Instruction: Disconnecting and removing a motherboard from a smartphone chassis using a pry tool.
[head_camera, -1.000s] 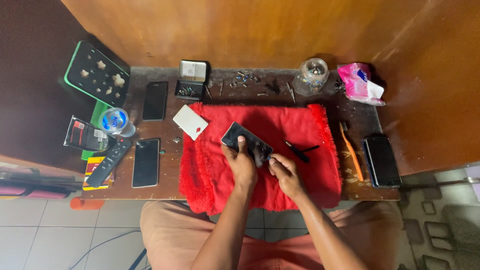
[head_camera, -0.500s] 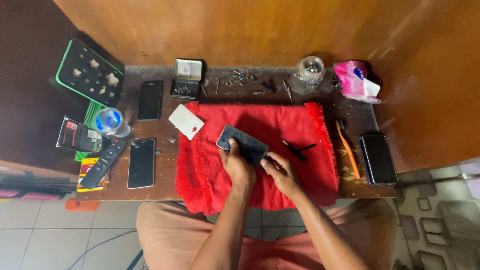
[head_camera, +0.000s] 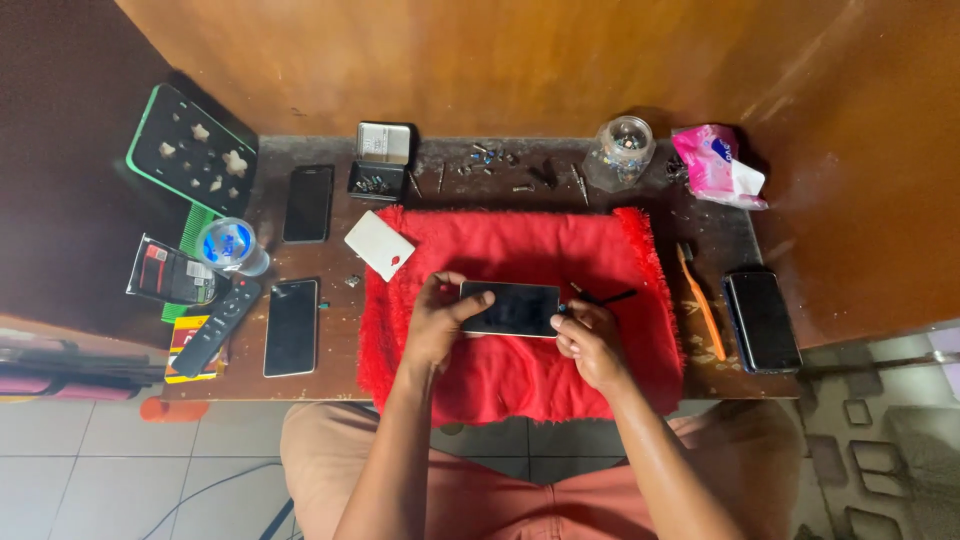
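Jar (head_camera: 620, 150) holds small parts; left hand (head_camera: 435, 325), right hand (head_camera: 590, 345) clasp phone (head_camera: 510, 308) ends.

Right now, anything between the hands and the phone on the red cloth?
Nothing visible. The left hand grips the phone by its left end, thumb over the edge; the right hand touches its right end. The phone sits above the red cloth.

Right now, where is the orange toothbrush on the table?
In the head view, the orange toothbrush lies on the right side of the table, between the red cloth's right edge and a black phone.
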